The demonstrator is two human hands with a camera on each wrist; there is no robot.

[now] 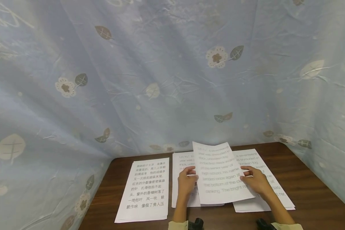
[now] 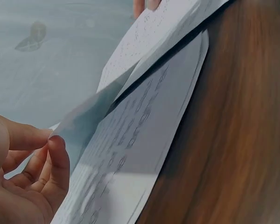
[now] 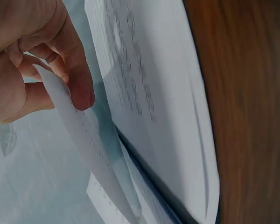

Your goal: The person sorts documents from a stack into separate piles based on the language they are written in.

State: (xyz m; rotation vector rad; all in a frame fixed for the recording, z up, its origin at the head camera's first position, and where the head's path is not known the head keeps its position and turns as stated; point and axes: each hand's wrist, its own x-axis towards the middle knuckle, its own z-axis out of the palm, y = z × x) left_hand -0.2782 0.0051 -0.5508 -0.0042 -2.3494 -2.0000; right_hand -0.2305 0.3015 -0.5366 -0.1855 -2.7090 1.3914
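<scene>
A sheet of paper [image 1: 218,175] printed in English is held up above the table between two hands. My left hand [image 1: 187,182] pinches its left edge between thumb and fingers, as the left wrist view also shows at the sheet's edge. On the opposite edge, my right hand [image 1: 256,180] pinches the sheet, its thumb on the printed face. Beneath and to the left lies the middle paper stack [image 1: 176,198], partly covered by the raised sheet. The right paper stack [image 1: 271,188], with English print too, lies partly behind the sheet and my right hand.
A third paper stack [image 1: 146,188], printed in Chinese, lies at the left of the brown wooden table [image 1: 103,191]. A pale blue curtain [image 1: 172,80] with leaves and flowers hangs behind the table and along its left side.
</scene>
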